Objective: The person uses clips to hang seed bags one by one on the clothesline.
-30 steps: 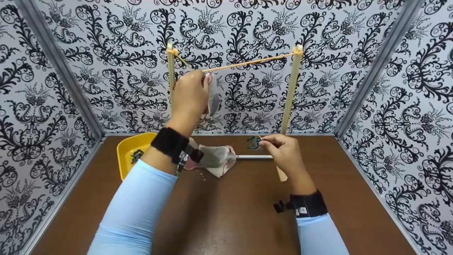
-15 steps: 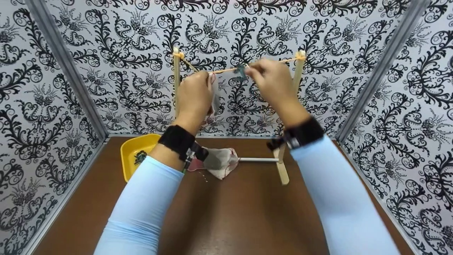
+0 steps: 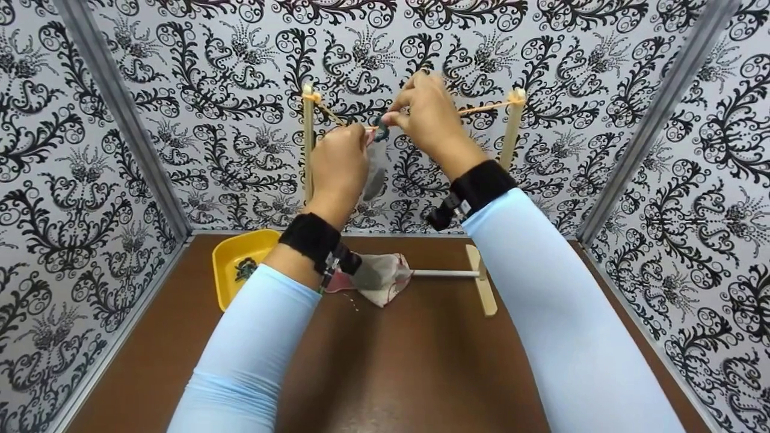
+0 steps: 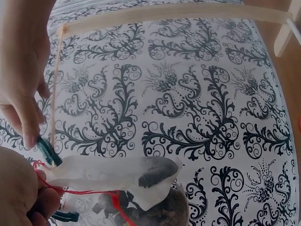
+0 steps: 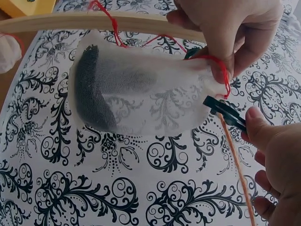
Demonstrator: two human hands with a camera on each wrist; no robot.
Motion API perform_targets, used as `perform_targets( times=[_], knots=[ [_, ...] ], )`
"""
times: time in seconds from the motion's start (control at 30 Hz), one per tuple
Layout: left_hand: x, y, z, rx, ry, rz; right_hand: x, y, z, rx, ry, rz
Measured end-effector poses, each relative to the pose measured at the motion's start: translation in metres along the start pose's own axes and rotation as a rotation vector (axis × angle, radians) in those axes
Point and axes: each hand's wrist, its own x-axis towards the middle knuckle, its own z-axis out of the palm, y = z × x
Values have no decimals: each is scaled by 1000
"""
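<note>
My left hand (image 3: 340,162) pinches the top corner of a sheer white drawstring pouch (image 5: 131,89) against an orange string (image 3: 487,108). The pouch hangs down, dark contents gathered at its bottom, with a red drawstring (image 5: 216,59) at its mouth. Between thumb and fingers, my right hand (image 3: 424,111) grips a dark green clothespin (image 5: 225,113). In the right wrist view, the clothespin's tip sits right at the pouch's top edge and the string. A second green clothespin (image 4: 65,216) shows beside my left fingers, mostly hidden by them.
Two wooden posts (image 3: 309,144) carry the string; a white rod (image 3: 445,273) runs low to the right wooden foot (image 3: 487,297). Another pouch (image 3: 382,279) lies on the brown table (image 3: 397,373). Dark green clothespins (image 3: 245,269) lie in a yellow tray (image 3: 221,270) at left.
My right hand has risen from low on the right up to the string, then moved left with the clothespin to the pouch's top. My left hand keeps holding the pouch at the string.
</note>
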Motion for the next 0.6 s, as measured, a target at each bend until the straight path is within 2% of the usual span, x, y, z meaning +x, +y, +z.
perform_targets(
  times=[0.13,0.27,0.37,0.5,0.6],
  knots=[
    [-1,1,2,17,27,21,-1,-2,1,20,-71,5],
    [-4,2,5,65,69,48,-5,0,1,-41,-138,-24],
    [-8,3,6,94,74,52,-10,4,1,-69,-176,-53],
    [-14,3,5,91,44,62,-20,12,3,-63,-154,-107],
    [-19,-1,6,46,46,88,-29,18,6,-51,-106,-162]
  ],
)
